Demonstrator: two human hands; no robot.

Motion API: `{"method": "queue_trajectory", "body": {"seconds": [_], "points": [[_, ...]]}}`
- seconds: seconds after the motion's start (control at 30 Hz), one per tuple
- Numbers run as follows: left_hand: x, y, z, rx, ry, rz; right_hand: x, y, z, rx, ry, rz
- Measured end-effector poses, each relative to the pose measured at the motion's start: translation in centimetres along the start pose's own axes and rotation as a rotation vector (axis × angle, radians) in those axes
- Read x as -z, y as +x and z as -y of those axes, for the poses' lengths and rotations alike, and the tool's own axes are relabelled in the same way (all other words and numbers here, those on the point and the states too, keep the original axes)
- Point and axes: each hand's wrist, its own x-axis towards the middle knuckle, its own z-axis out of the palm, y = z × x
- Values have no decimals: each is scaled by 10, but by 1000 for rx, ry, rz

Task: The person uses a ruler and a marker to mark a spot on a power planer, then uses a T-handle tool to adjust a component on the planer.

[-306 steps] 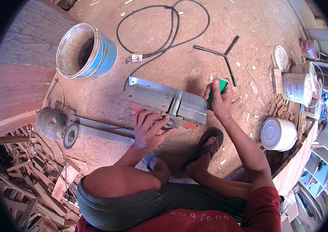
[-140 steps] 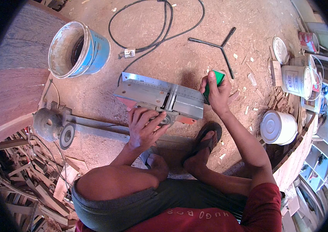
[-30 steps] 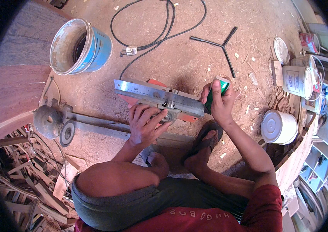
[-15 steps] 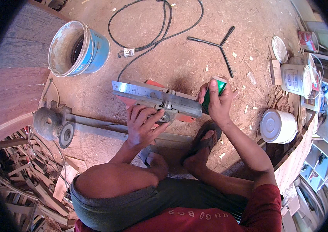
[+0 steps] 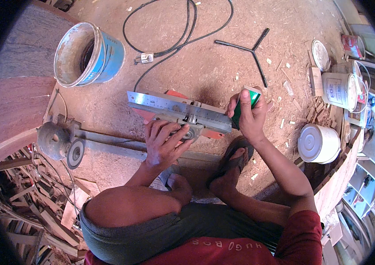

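An upturned red-and-silver power planer (image 5: pixel 214 134) is held low before me. A steel ruler (image 5: pixel 150 101) with a green stock lies lengthwise across its bed, tilted up on edge. My right hand (image 5: pixel 249 114) is closed round the green stock (image 5: pixel 252 97) at the right end, thumb on top. My left hand (image 5: pixel 165 143) grips the planer's near side by a round fitting, fingers bent over it; part of the planer is hidden behind them. A black cable (image 5: pixel 161 59) with a pale plug runs beyond the planer.
A blue bucket (image 5: pixel 110 62) stands left of the cable. A black three-armed wrench (image 5: pixel 253 51) lies ahead. A bench grinder (image 5: pixel 57 141) is at left, above scrap wood (image 5: pixel 41 212). White pails (image 5: pixel 317 143), boards and shelving line the right side. My sandalled foot (image 5: pixel 231 168) is below the planer.
Compared with several seconds ago, the ruler has rolled from lying flatter to standing more on edge, exposing red casing behind it. Both hands keep their grip, barely moved in the last second.
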Motion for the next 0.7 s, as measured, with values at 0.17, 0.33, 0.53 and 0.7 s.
{"method": "queue_trajectory", "body": {"seconds": [0.17, 0.33, 0.53, 0.7], "points": [[0, -1, 1, -3, 0, -8, -2, -1, 3, -28, -6, -17], [0, -1, 1, 0, 4, 4, -2, 0, 2, -15, -4, -3], [1, 0, 1, -4, 7, 19, -1, 0, 4, -15, -19, -7], [0, -1, 2, -7, -3, 19, -1, 0, 4, -15, -30, -9]]}}
